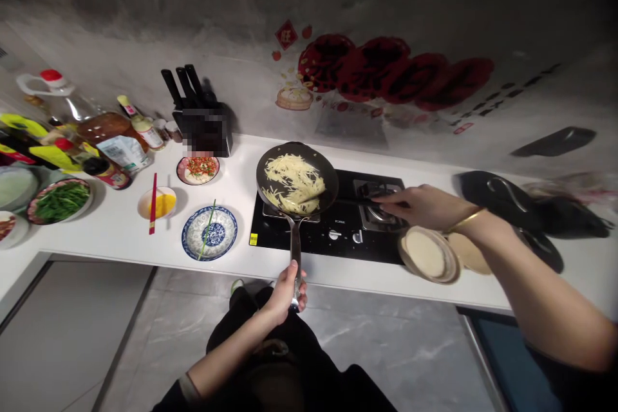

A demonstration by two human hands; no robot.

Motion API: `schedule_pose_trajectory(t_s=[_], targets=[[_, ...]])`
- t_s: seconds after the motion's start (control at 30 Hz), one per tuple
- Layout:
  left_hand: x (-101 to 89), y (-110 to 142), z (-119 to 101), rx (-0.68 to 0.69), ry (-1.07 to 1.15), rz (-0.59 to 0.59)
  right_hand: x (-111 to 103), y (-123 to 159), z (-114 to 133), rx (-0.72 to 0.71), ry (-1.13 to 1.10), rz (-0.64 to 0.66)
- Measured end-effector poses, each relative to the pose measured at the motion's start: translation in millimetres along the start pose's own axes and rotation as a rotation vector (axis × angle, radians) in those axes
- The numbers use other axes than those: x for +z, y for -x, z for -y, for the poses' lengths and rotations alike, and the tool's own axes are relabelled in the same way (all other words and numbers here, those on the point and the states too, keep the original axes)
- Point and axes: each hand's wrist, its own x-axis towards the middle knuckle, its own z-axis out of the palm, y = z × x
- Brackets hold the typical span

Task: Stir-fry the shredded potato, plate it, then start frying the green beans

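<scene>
A frying pan (263, 180) sits over the left burner, holding pale yellow shredded strips (294, 177) that look like potato. Its metal handle points toward me, and my left hand (286, 293) is wrapped round the end of it. From the right, my right hand (416, 206) grips a dark-handled spatula (352, 198) that reaches across to the pan. The spatula's head lies among the strips at the pan's right side and is hard to make out.
On the left stand a blue-patterned plate (192, 238), a bowl of yellow egg (168, 204) under red chopsticks (153, 206), a plate of chopped peppers (197, 169), greens (60, 201) and a knife block (205, 129). Stacked bowls (427, 254) and a black lid (545, 251) lie right.
</scene>
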Motion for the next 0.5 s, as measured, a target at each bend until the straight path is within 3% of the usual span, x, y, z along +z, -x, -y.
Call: schedule_pose_trajectory(t_s=[0.1,0.23,0.3,0.4,0.5], targets=[[-0.2,-1,0,-0.005,-0.002,0.005,6,-2,16,0.035,0.009,0.033],[-0.7,0,0,-0.001,-0.009,-0.013,31,-41,57,0.149,0.125,-0.096],[-0.3,0,-1,0.002,-0.016,-0.015,36,-61,63,0.225,0.113,-0.092],[0.7,1,-1,0.004,-0.022,-0.008,26,-68,41,0.302,0.038,-0.006],[1.1,0,0,0.004,-0.011,-0.006,0,-47,-4,0.216,0.035,0.054]])
